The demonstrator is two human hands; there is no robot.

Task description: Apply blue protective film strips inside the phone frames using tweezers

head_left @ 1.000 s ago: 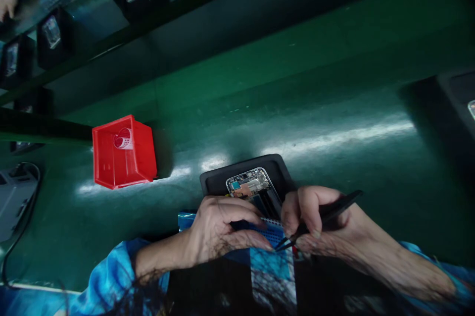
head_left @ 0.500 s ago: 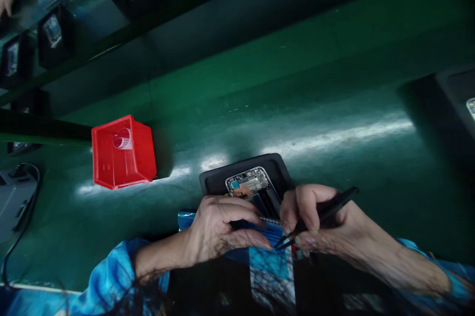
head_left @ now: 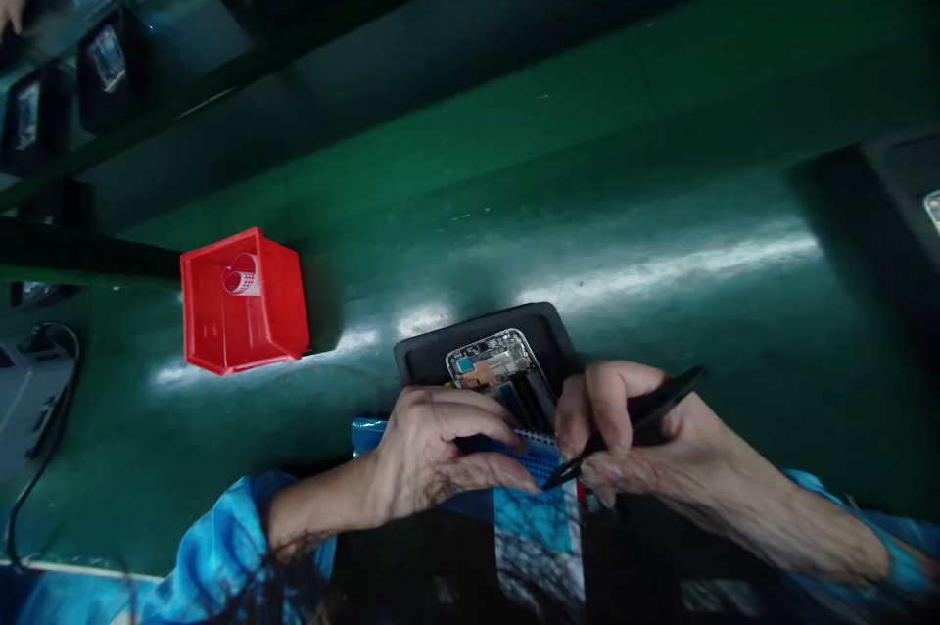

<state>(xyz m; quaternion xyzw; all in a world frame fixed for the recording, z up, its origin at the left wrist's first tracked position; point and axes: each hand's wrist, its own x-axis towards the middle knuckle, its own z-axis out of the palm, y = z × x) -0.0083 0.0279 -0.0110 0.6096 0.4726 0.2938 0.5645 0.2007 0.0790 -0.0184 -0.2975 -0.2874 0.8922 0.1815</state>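
The work in hand looks like fine picking at an opened phone (head_left: pixel 499 365) lying in a black tray (head_left: pixel 470 336) on the green bench (head_left: pixel 587 174), a red bin (head_left: pixel 212 321) off to the left. The right hand (head_left: pixel 632 434) pinches black tweezers (head_left: pixel 650 409), tips at a blue strip (head_left: pixel 540 468). The left hand (head_left: pixel 441 449) curls over the phone's lower end; whether it grips, I cannot tell. The next move calls for precise tweezer control.

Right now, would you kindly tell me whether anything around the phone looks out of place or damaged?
Nothing stands out: the phone, circuit board showing, lies in its black tray; the right hand holds tweezers; the red bin stands upright.
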